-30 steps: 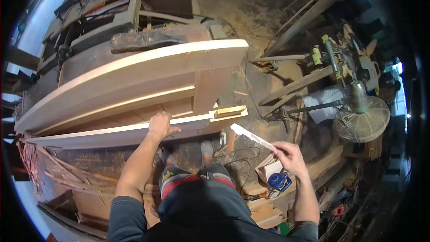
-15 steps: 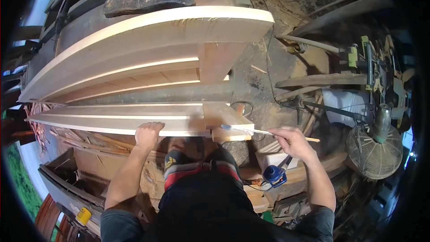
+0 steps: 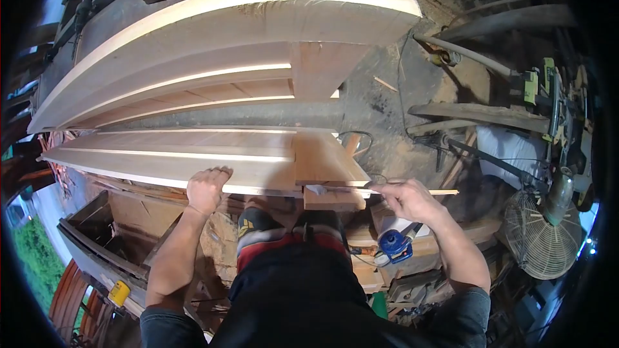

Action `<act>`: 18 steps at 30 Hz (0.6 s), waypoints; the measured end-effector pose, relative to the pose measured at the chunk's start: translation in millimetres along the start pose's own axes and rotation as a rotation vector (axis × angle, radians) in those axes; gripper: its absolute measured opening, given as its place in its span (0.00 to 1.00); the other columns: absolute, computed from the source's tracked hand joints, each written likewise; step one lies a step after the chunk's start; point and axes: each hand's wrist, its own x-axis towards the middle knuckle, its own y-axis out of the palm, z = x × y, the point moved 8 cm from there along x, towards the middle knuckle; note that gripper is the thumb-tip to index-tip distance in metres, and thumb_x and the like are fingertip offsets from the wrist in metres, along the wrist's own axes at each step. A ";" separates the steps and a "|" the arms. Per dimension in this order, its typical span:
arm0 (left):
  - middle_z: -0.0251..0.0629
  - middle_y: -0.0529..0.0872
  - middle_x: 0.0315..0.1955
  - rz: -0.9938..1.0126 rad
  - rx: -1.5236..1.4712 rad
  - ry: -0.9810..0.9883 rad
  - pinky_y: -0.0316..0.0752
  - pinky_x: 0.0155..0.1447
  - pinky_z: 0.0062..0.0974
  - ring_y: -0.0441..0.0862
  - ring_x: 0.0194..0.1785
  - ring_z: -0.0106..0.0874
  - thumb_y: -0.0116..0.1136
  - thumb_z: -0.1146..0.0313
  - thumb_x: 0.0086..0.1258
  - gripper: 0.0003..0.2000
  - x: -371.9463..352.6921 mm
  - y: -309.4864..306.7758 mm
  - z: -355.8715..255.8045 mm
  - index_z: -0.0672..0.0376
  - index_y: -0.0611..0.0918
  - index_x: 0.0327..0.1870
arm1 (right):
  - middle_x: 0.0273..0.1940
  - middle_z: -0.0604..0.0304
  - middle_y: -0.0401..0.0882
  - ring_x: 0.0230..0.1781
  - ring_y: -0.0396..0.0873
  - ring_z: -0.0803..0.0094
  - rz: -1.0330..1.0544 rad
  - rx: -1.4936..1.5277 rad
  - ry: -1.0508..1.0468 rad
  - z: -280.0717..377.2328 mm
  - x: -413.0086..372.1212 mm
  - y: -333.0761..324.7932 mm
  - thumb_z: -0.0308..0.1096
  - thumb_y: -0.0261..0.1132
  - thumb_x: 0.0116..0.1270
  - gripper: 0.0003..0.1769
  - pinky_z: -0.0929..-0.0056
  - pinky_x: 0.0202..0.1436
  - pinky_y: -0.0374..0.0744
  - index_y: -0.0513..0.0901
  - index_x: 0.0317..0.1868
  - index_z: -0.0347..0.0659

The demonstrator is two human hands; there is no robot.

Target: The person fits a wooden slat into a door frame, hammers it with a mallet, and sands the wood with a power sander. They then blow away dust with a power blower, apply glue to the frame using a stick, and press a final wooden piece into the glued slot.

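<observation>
Looking down from the head camera, what are the two hands on?

The left hand (image 3: 207,188) has its grip closed on the near edge of a pale wooden panel (image 3: 174,166), with the fingers curled over the top and the knuckles facing the camera. The right hand (image 3: 407,198) pinches a thin stick (image 3: 445,192) tightly between thumb and fingers.

Where is the stick?

It lies almost level along the panel's near right corner. Its pale tip points left and touches the wood just above a small block (image 3: 332,201) that sits under that corner. The other end pokes out past the hand to the right.

And the panel?

It stretches from the far left to the middle of the picture, straight in front of the person's knees, and its far side is out of sight.

What else is nearby?

A larger curved frame (image 3: 258,22) lies beyond the panel. A blue object (image 3: 394,245) sits below the right hand — I cannot tell what it is. A fan (image 3: 543,240) stands at the right on the dusty floor (image 3: 380,116).
</observation>
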 end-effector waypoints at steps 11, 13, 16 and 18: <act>0.34 0.90 0.49 -0.001 0.007 -0.010 0.82 0.54 0.34 0.88 0.51 0.35 0.76 0.68 0.38 0.31 -1.1 2.4 0.1 0.52 0.85 0.52 | 0.33 0.49 0.86 0.31 0.85 0.48 -0.040 0.031 0.109 -26.7 -28.3 -22.3 0.25 0.62 0.64 0.20 0.55 0.39 0.83 0.88 0.56 0.48; 0.35 0.90 0.49 -0.005 -0.005 -0.012 0.82 0.54 0.34 0.88 0.52 0.35 0.76 0.68 0.38 0.31 -1.5 4.5 2.1 0.52 0.86 0.52 | 0.31 0.49 0.86 0.31 0.85 0.47 -0.031 -0.039 0.120 -38.4 -34.4 -16.0 0.25 0.62 0.64 0.21 0.55 0.39 0.83 0.88 0.56 0.48; 0.36 0.90 0.49 0.012 -0.021 -0.027 0.82 0.54 0.34 0.88 0.52 0.36 0.76 0.68 0.39 0.31 -2.3 5.1 2.2 0.52 0.86 0.52 | 0.32 0.48 0.86 0.32 0.85 0.46 -0.013 -0.048 0.070 -10.1 -39.2 -29.5 0.24 0.63 0.63 0.21 0.54 0.40 0.83 0.88 0.56 0.46; 0.36 0.90 0.50 0.016 -0.023 -0.031 0.82 0.54 0.35 0.88 0.52 0.37 0.77 0.68 0.39 0.31 -1.8 4.1 1.6 0.52 0.86 0.53 | 0.31 0.48 0.86 0.32 0.85 0.46 -0.010 -0.009 0.061 -2.9 -43.9 -37.4 0.24 0.63 0.63 0.21 0.54 0.40 0.83 0.88 0.56 0.46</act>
